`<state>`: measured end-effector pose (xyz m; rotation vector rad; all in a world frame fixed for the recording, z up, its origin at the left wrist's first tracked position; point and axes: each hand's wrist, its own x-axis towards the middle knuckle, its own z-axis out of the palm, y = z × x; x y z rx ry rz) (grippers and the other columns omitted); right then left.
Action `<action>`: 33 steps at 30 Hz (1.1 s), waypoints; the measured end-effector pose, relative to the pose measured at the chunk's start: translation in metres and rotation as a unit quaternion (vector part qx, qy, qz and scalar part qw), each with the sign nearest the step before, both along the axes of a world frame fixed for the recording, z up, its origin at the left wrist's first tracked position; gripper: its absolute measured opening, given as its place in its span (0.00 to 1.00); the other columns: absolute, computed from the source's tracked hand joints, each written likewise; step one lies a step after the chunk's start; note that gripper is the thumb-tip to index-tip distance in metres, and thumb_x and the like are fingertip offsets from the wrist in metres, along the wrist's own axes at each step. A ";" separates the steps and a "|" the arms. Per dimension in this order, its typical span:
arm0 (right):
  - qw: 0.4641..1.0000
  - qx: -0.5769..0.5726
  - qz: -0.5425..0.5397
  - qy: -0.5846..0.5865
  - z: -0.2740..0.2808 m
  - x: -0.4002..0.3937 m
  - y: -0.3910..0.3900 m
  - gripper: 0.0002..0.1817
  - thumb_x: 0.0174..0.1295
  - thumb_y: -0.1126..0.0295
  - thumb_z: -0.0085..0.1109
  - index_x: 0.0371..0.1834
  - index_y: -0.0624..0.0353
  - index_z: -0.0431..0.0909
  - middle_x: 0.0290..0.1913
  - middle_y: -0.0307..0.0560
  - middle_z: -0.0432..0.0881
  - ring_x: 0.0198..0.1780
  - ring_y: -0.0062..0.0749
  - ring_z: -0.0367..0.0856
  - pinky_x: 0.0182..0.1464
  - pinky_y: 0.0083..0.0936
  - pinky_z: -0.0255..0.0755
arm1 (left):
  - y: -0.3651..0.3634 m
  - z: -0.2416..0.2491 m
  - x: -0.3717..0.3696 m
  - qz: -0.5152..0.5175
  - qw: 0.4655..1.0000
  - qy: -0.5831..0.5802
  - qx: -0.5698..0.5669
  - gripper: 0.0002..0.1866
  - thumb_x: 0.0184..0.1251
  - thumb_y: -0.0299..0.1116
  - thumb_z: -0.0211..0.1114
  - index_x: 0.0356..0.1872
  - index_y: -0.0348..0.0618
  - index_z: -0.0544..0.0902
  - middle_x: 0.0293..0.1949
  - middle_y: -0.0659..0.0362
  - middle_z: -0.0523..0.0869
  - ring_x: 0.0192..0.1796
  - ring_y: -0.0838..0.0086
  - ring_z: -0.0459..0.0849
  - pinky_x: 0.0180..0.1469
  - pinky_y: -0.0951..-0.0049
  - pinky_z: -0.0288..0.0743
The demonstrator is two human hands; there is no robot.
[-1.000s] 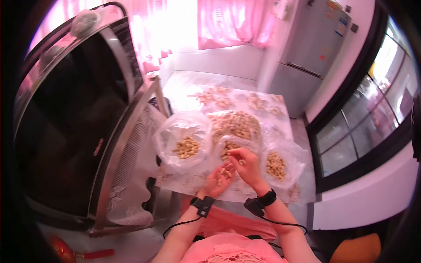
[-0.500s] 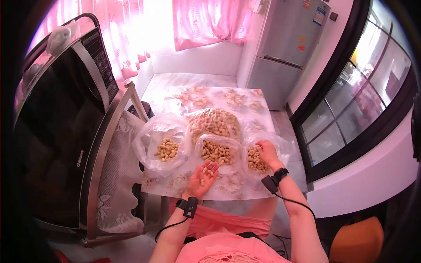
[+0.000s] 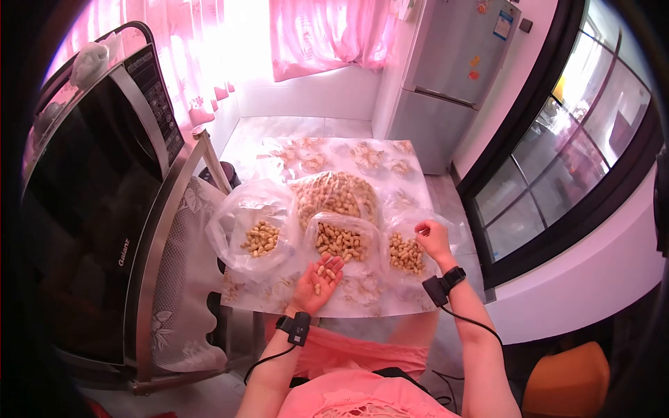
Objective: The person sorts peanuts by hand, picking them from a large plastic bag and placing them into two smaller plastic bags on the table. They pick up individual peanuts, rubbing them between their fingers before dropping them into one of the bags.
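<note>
My left hand is palm up near the table's front edge, cupping a few unshelled peanuts. Right behind it, an open plastic bag holds a pile of peanuts. Over the right edge of another clear bag with peanuts, my right hand has its fingers curled together; whatever is between them cannot be made out. On the left stands a third open bag with a smaller heap of peanuts. A large, full bag of peanuts lies behind the middle one.
A flowered cloth covers the table. To the left, a microwave oven sits on a metal stand. A fridge stands at the back right, beside a dark-framed glass panel. An orange chair is at lower right.
My right hand has lifted slightly and moved right, uncovering more of the peanuts in the right bag. My left hand still holds its peanuts palm up. The whole view has shifted slightly.
</note>
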<state>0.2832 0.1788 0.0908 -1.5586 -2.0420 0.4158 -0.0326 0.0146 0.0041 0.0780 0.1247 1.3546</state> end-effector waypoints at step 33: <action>0.993 0.060 0.099 -0.005 0.024 -0.012 -0.035 0.09 0.52 0.80 0.58 0.36 0.61 0.82 0.39 0.53 0.83 0.45 0.50 0.82 0.49 0.39 0.76 | 0.000 0.001 0.001 0.011 1.000 0.007 -0.013 0.24 0.80 0.45 0.50 0.67 0.40 0.69 0.68 0.47 0.72 0.74 0.56 0.66 0.77 0.54 0.58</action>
